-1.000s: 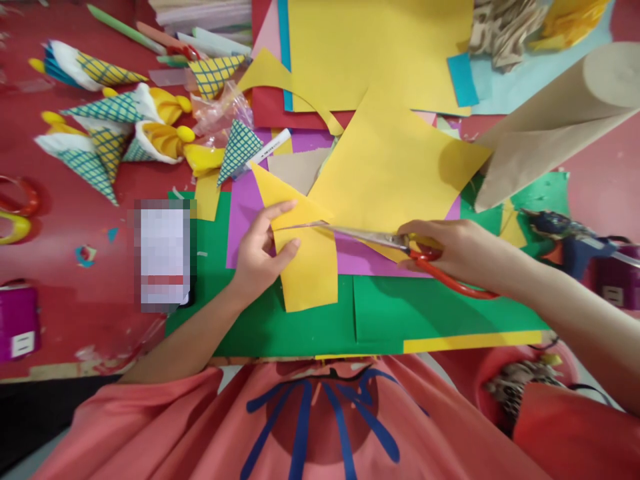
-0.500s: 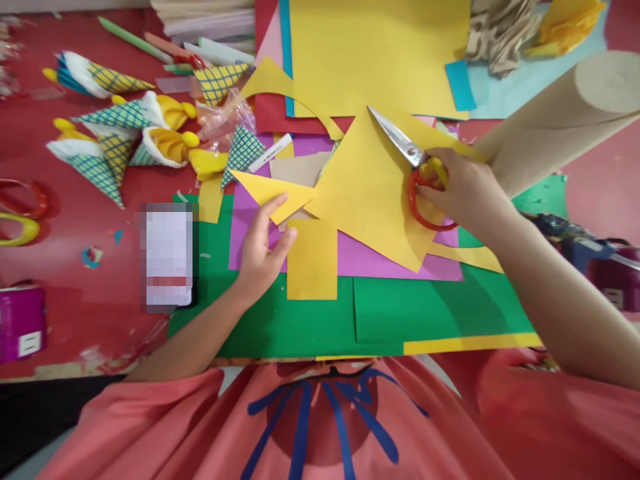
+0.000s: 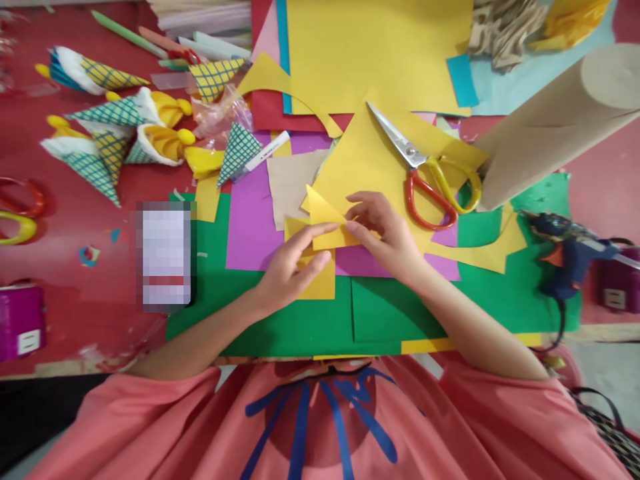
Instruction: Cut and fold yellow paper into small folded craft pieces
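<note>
A small folded piece of yellow paper (image 3: pixel 323 212) with a pointed corner is held between my two hands. My left hand (image 3: pixel 290 270) grips its lower left, index finger across the front and thumb below. At its right edge, my right hand (image 3: pixel 385 230) pinches it between thumb and fingertips. Scissors (image 3: pixel 430 177) with one red and one yellow handle loop lie with blades apart on a larger yellow sheet (image 3: pixel 357 163). Under my hands is a yellow paper rectangle (image 3: pixel 323 283), partly hidden. A brown paper piece (image 3: pixel 290 180) lies beyond my left hand.
Patterned paper cones (image 3: pixel 95 170) with white and yellow trim lie at left, near a blurred phone (image 3: pixel 167 253). A brown paper roll (image 3: pixel 545 133) and a glue gun (image 3: pixel 567 257) are at right. Green sheets (image 3: pixel 400 307) and a purple sheet (image 3: pixel 250 233) cover the near table.
My right hand has let go of the scissors and moved left onto the small yellow paper. My left hand has brought that paper right and turned its point upward.
</note>
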A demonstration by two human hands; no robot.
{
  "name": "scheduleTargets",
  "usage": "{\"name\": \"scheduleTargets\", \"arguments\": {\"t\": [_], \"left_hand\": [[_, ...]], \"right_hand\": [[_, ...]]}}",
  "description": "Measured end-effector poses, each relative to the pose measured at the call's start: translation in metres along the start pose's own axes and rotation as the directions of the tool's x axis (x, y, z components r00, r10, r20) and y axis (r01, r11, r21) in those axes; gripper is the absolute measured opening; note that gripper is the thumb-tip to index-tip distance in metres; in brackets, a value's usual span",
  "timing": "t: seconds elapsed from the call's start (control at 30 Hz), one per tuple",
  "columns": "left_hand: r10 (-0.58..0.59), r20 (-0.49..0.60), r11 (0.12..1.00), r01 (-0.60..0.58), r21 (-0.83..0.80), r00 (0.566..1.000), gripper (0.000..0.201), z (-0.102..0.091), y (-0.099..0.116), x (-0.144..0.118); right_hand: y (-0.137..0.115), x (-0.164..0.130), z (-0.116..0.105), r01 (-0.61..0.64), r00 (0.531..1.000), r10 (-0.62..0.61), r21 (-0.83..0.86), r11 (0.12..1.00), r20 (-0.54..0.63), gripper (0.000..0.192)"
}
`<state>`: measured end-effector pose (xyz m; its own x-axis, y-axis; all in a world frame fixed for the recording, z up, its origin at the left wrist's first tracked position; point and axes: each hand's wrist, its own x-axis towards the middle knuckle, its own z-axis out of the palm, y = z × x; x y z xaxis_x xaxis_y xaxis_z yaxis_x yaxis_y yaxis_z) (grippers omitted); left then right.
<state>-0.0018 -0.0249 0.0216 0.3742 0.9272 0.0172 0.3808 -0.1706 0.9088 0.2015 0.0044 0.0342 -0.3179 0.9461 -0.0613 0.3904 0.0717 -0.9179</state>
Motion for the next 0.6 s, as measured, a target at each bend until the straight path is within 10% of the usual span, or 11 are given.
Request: {"name": "scheduleTargets", "arguments": {"t": [0.27,0.47,0.6], "left_hand": [[0.209,0.323,0.765,-0.36,0.534,0.923,0.075,0.003,-0.013,-0.013],[0.052,0.322,0.636,-0.28,0.719,0.945,0.07,-0.027,-0.025,-0.024],[-0.013,0.21,0.702,-0.141,0.698,0.978,0.071,-0.052,-0.02,-0.011]], "right_hand": [[0.025,0.002,-0.003,-0.125,0.965,0.136,0.061,0.99,-0.225,0.019],[0.03,0.007,0.002,0.006,0.948,0.103,0.339,0.941,-0.303,0.006],[0.027,0.008,0.006,0.039,0.955,0.105,0.468,0.883,-0.278,0.012]]}}
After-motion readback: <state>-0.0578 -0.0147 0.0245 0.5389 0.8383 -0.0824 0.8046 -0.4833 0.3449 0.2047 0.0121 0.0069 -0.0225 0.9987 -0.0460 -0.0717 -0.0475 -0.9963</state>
